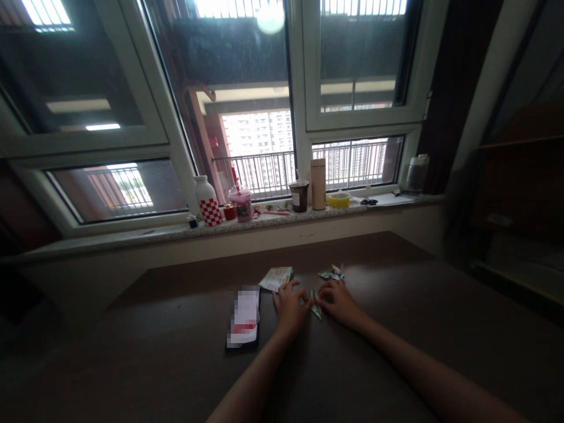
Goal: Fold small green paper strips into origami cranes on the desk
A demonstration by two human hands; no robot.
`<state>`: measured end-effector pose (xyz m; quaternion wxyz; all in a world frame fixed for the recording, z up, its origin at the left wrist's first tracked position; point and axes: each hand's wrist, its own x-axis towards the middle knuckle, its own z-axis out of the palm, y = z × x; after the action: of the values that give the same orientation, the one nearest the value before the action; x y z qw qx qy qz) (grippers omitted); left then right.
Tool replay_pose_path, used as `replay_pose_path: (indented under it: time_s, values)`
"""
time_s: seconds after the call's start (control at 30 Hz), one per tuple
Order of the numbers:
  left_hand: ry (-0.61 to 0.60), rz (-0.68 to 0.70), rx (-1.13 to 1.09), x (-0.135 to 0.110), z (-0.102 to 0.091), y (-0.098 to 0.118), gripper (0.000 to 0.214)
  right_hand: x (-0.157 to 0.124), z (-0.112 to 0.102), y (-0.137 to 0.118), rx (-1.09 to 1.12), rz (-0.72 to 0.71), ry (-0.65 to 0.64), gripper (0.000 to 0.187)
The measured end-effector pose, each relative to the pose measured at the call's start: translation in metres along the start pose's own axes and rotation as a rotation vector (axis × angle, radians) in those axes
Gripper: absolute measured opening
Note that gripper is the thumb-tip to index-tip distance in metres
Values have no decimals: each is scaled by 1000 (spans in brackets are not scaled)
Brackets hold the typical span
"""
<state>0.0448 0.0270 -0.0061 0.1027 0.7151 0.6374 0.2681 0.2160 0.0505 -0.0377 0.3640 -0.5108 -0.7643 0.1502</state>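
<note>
My left hand and my right hand rest side by side on a dark brown table. Both pinch a small folded piece of printed paper that lies between them, fingers curled on its edges. A finished folded paper figure sits just beyond my right hand. A flat printed paper sheet lies just beyond my left hand. A phone with a lit screen lies to the left of my left hand.
A stone windowsill runs behind the table. On it stand a white bottle with red checks, a pink drink cup, a dark cup, a tall tan flask, a yellow tub and a grey jug. Dark shelving stands at the right.
</note>
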Motion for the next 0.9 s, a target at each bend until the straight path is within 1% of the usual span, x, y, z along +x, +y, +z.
replay_pose_path:
  time_s: [0.13,0.33,0.57,0.73,0.9]
  values:
    - [8,-13,-12,1,1,0,6,0,-1,-2,0,3,-11,22]
    - [26,-18,-32,2,3,-1,7,1,-1,-3,-43,0,-23,22]
    - [39,-21,-47,4,4,-3,8,2,-6,-13,-120,-1,-40,27]
    - [63,-13,-51,5,5,-5,8,2,-9,-18,-170,6,-76,33]
    - [66,-21,-40,5,4,-4,9,3,-11,-21,-200,10,-123,32]
